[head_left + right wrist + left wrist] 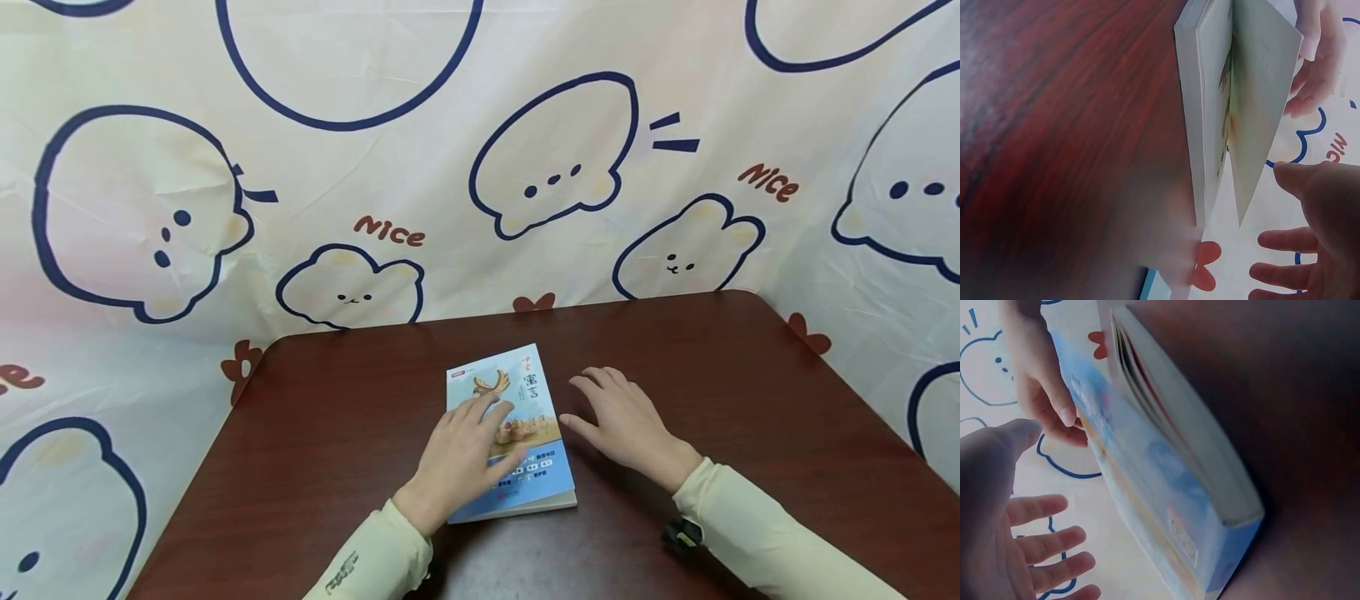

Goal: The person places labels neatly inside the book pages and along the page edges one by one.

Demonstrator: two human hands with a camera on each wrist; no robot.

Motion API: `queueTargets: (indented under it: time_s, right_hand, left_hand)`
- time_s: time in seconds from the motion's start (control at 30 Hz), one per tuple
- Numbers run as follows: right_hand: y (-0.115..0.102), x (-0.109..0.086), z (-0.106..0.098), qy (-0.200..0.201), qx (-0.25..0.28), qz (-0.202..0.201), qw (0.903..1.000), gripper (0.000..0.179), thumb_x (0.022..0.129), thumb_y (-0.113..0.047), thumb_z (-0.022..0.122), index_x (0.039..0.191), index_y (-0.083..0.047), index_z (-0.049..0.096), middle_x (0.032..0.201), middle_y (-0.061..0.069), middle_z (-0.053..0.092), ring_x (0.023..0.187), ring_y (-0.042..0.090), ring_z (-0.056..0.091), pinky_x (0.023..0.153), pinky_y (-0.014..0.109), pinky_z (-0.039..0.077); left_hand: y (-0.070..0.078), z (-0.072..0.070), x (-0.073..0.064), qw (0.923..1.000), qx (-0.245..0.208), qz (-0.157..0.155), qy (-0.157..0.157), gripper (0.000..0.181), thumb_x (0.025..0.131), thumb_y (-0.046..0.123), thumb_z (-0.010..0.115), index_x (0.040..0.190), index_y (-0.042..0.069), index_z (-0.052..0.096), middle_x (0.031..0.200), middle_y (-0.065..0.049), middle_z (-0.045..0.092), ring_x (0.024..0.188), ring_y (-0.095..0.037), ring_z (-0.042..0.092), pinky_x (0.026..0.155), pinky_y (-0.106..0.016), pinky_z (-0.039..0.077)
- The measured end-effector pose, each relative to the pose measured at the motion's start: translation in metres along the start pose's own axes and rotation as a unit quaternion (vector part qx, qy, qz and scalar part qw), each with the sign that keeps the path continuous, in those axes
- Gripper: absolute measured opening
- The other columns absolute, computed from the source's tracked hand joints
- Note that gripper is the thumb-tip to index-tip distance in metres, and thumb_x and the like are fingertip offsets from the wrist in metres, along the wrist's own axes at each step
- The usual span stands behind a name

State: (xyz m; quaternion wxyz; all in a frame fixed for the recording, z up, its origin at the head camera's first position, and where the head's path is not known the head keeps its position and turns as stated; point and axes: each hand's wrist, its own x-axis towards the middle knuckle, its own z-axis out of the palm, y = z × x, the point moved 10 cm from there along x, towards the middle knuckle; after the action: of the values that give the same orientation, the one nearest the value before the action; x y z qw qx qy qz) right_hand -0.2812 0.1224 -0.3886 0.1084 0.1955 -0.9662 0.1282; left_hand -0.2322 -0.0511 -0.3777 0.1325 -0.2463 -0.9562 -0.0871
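Observation:
A paperback book (551, 467) with a light-blue illustrated cover lies on the brown table. My left hand (461, 454) hovers over its left and middle part, fingers spread and loosely bent. In the left wrist view that hand (997, 512) has a gap between its fingertips and the cover (1141, 469). To the book's right is my right hand (626, 425), thumb near the cover's edge, fingers relaxed and holding nothing. The right wrist view shows the front cover (1263, 94) standing up at an angle from the page block (1200, 125), with the right hand (1335, 219) apart from it.
The wooden table (337, 417) extends around the book on every side. Behind and beside it hangs a pale cloth (435, 183) with cartoon outlines. A dark watch-like device (682, 533) is at my right wrist. A blue-edged thing (1149, 284) shows partly at the bottom of the right wrist view.

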Motion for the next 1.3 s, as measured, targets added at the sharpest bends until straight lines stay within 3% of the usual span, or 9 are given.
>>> queueTargets:
  time_s: [0.4,0.77,1.03,1.3]
  right_hand:
    - [0.002,-0.005,0.004,-0.014,-0.006,0.002,0.9999,0.058,0.093,-0.048,0.069,0.133,-0.007,0.063,0.135,0.017,0.062,0.126,0.036,0.058,0.099,0.057,0.051]
    - [0.002,-0.01,0.007,-0.019,-0.01,0.001,0.9998,0.057,0.092,-0.046,0.071,0.131,-0.006,0.064,0.134,0.017,0.063,0.125,0.036,0.058,0.099,0.057,0.051]
    - [-0.001,-0.012,0.009,-0.018,-0.01,-0.006,0.9998,0.057,0.091,-0.047,0.072,0.131,-0.006,0.065,0.132,0.015,0.064,0.124,0.034,0.059,0.097,0.054,0.053]
    - [-0.003,-0.014,0.012,-0.021,-0.016,-0.014,0.9995,0.056,0.091,-0.047,0.072,0.129,-0.006,0.066,0.131,0.015,0.065,0.123,0.033,0.059,0.095,0.053,0.053]
  left_hand:
    - [0.013,0.014,-0.006,0.9988,0.002,0.014,-0.048,0.061,0.091,0.066,0.062,0.135,0.024,0.058,0.142,-0.005,0.059,0.131,-0.029,0.057,0.106,-0.053,0.048]
    - [0.03,0.028,-0.011,0.9932,0.018,0.047,-0.105,0.071,0.082,0.072,0.067,0.133,0.023,0.06,0.13,0.0,0.063,0.116,-0.021,0.061,0.092,-0.048,0.054]
    - [0.036,0.034,-0.012,0.989,0.043,0.082,-0.115,0.065,0.076,0.063,0.08,0.122,0.02,0.063,0.123,-0.001,0.064,0.109,-0.019,0.062,0.085,-0.038,0.057]
    - [0.038,0.037,-0.012,0.987,0.033,0.087,-0.131,0.058,0.079,0.055,0.082,0.122,0.02,0.065,0.124,-0.001,0.064,0.107,-0.018,0.061,0.084,-0.036,0.057]
